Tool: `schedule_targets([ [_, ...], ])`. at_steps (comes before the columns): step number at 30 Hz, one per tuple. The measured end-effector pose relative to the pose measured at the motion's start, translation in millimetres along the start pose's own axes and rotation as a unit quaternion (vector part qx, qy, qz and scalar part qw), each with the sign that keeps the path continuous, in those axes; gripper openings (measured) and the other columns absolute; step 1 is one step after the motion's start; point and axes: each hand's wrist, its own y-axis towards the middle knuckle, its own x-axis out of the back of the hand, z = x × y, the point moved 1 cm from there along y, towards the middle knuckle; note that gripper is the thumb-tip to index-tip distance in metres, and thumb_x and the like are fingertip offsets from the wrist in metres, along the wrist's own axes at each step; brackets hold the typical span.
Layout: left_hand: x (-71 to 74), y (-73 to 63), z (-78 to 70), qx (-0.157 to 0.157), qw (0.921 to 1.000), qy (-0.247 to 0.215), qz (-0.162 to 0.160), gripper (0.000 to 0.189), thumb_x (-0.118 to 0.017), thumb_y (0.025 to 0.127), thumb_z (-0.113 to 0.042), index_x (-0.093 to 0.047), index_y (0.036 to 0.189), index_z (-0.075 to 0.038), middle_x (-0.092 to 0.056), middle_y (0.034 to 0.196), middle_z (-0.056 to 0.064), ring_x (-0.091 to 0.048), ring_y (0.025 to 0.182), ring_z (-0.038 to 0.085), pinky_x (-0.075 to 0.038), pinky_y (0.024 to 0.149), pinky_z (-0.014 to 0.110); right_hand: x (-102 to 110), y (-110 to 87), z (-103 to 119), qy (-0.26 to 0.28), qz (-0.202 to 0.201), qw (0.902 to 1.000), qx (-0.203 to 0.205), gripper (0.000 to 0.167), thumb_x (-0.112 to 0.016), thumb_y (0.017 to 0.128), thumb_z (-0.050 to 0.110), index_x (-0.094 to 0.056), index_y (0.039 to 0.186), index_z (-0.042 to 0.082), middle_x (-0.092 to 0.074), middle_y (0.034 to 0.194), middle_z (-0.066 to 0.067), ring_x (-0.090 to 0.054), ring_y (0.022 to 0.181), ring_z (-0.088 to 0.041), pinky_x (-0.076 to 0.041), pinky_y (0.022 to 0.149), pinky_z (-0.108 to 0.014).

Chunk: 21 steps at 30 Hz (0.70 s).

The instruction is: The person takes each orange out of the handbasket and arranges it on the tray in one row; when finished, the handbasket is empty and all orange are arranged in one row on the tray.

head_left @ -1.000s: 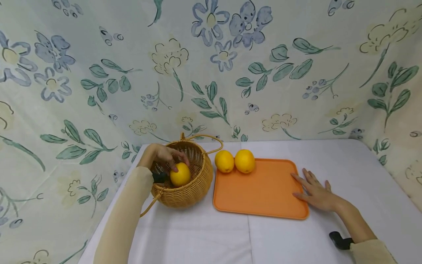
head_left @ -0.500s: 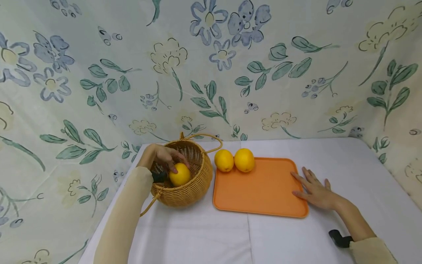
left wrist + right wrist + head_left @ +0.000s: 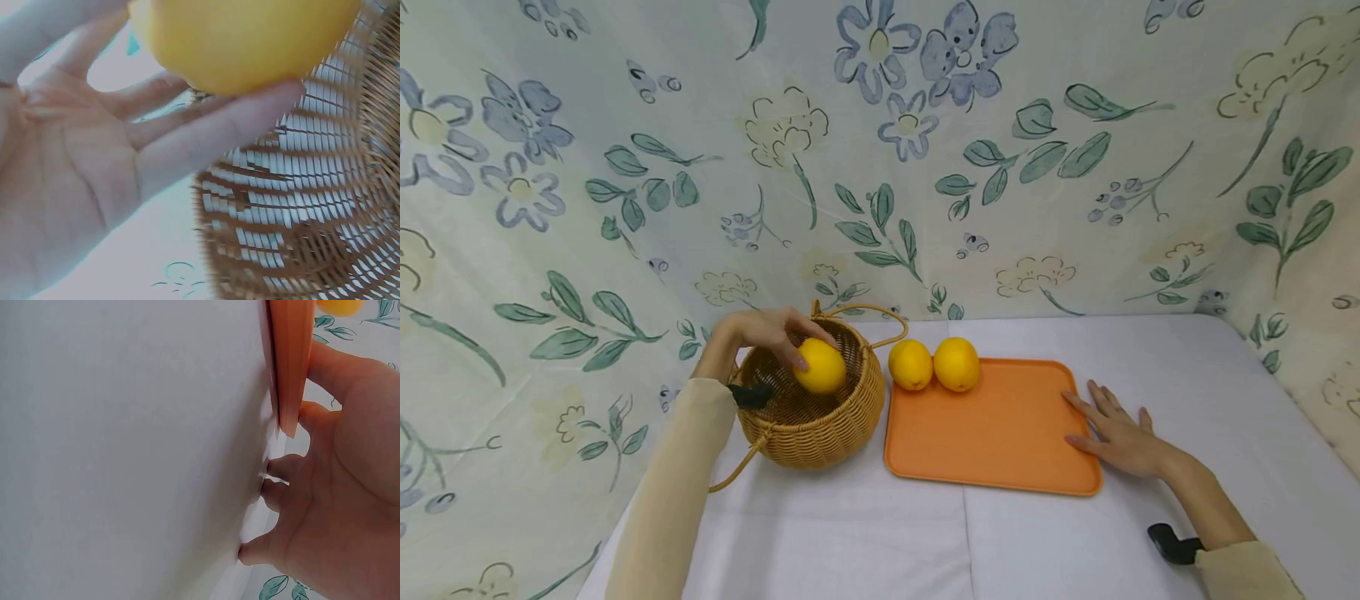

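Observation:
My left hand (image 3: 775, 335) grips a yellow lemon (image 3: 822, 367) between thumb and fingers, within the mouth of the wicker basket (image 3: 820, 442). Seen from the left wrist, the lemon (image 3: 250, 44) rests against the fingers, with the basket's woven wall (image 3: 287, 187) behind. On the far left corner of the orange tray (image 3: 992, 433) sit two more lemons, one (image 3: 912, 365) beside the other (image 3: 957, 364). My right hand (image 3: 1120, 440) lies with fingers spread at the tray's right edge, thumb and a finger on its rim (image 3: 292, 369), the other fingertips down on the white cloth.
The basket's two looped handles stick out, one (image 3: 880, 310) toward the back right and one (image 3: 741, 468) toward the front left. A white cloth (image 3: 865, 533) covers the table. Floral fabric (image 3: 880, 167) hangs behind and at both sides.
My left hand has lifted the lemon from lower in the basket, up and slightly to the right. The right hand, tray and other two lemons stay where they were.

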Motion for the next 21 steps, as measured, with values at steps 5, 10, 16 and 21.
schedule_targets([
  [5,4.0,-15.2,-14.6,-0.058,0.9935,-0.024,-0.095,0.058,-0.084,0.083,-0.014,-0.069,0.138,-0.019,-0.061,0.149,0.006,-0.061,0.129,0.031,-0.052,0.109,0.051,0.0,-0.9,1.6,0.006,0.003,1.0000,0.001,0.083,-0.064,0.099,0.047,-0.028,0.162,0.007,-0.001,0.167,-0.038,0.004,0.152,-0.061,0.013,0.104,-0.089],
  [10,-5.6,-12.6,-38.0,-0.103,0.9719,-0.029,-0.210,0.057,-0.088,0.082,-0.021,-0.070,0.136,-0.025,-0.056,0.154,0.002,-0.051,0.143,0.032,-0.035,0.121,0.061,0.2,-2.9,2.3,0.005,-0.003,1.0000,0.003,0.083,-0.064,0.099,0.047,-0.029,0.161,0.006,-0.002,0.166,-0.038,0.004,0.152,-0.061,0.013,0.104,-0.089],
  [16,-39.9,21.6,-77.2,-0.156,0.9319,-0.039,-0.325,0.057,-0.090,0.080,-0.017,-0.072,0.134,-0.025,-0.064,0.143,0.001,-0.051,0.139,0.025,-0.036,0.121,0.054,-0.1,-3.6,0.1,0.008,-0.004,0.9999,0.009,0.083,-0.064,0.099,0.047,-0.028,0.162,0.007,-0.001,0.166,-0.039,0.004,0.152,-0.062,0.014,0.104,-0.089],
  [21,-80.9,59.8,-104.2,-0.163,0.9170,-0.058,-0.359,0.055,-0.088,0.083,-0.015,-0.072,0.134,-0.026,-0.062,0.136,0.002,-0.053,0.128,0.028,-0.047,0.108,0.054,0.8,-3.1,-0.9,0.007,-0.003,0.9999,0.006,0.082,-0.063,0.099,0.047,-0.027,0.162,0.009,0.000,0.167,-0.037,0.005,0.152,-0.061,0.014,0.105,-0.088],
])
